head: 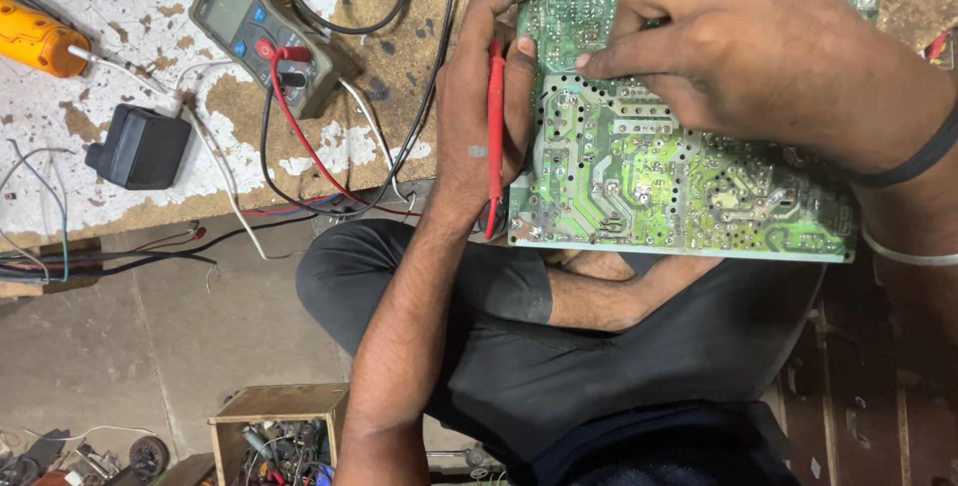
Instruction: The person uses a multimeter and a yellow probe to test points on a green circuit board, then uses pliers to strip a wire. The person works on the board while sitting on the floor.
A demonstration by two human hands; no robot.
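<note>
Seen from the head camera, a person sits cross-legged at a worn, paint-flecked brown worktop (389, 7), a large green printed circuit board (689, 187) resting solder-side up across the lap and the worktop's edge. The left hand (484, 117) steadies the board's left edge, its grip closed on a slim red test probe (496, 127) that runs down along the palm, thumb and forefinger hooked over the board's upper left corner. The right hand (758, 47) lies on top of the board near its upper middle, fingers drawn together and pressed down at one spot; whatever they pinch is hidden under the fingertips, so it cannot be told what that grip is clamped on. A black band (923, 157) circles the right wrist. On the worktop to the left lies a grey handheld multimeter (261, 32) with a red lead (299, 137) and a black lead (429, 97) trailing toward the board. Further left sit a small black plug adapter (140, 147) and an orange tool handle (38, 39). Below, on the floor, stands an open wooden box of loose parts (279, 431).
</note>
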